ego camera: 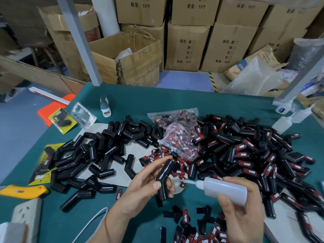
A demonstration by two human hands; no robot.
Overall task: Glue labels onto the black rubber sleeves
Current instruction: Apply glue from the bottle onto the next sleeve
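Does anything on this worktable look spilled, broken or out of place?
No glue looks spilled. The torn cardboard box behind the table is ragged, and loose labels lie scattered near the hands, some face down. The left hand holds a bare sleeve; the right hand holds the glue bottle.

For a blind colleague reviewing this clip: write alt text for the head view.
The left hand holds a bent black rubber sleeve while the right hand aims a glue bottle at it, above a green table. Unlabelled sleeves lie left, labelled sleeves right, loose labels in front.
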